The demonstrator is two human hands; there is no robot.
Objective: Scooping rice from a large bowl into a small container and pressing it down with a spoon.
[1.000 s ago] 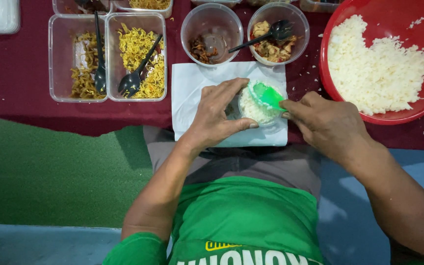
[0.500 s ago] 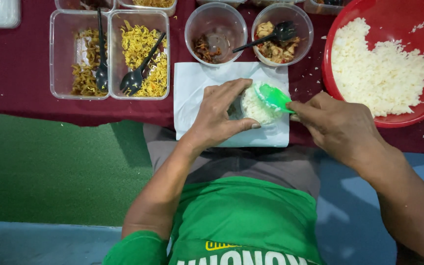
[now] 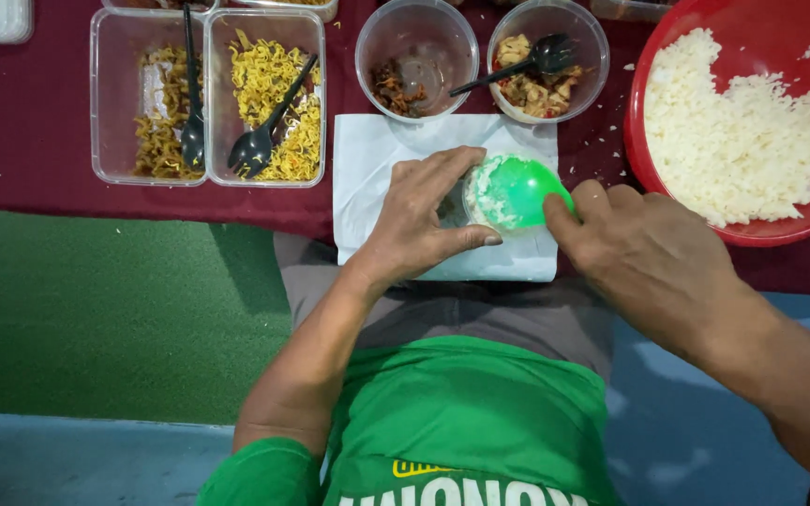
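Left hand (image 3: 414, 220) curled round a small clear cup (image 3: 494, 197) of white rice, fingers (image 3: 447, 167) closed over its far rim and thumb along its near side, gripping it firmly. Right hand (image 3: 644, 248) at three o'clock of the cup, fingers closed on a green scoop (image 3: 517, 192) laid flat over the rice, back of the bowl facing up. Cup standing on a white paper sheet (image 3: 367, 159) on the maroon-covered worktop (image 3: 49, 197), right in front of the body.

At twelve o'clock of the cup, two round clear tubs: one nearly empty with dark bits (image 3: 414, 56), one with a chunky mix and a black fork (image 3: 541, 61). At ten o'clock, two rectangular trays of yellow noodles (image 3: 274, 94) and brownish noodles (image 3: 152, 103), each with a black spoon. At two o'clock, a large red basin (image 3: 667, 84) part full of white rice.
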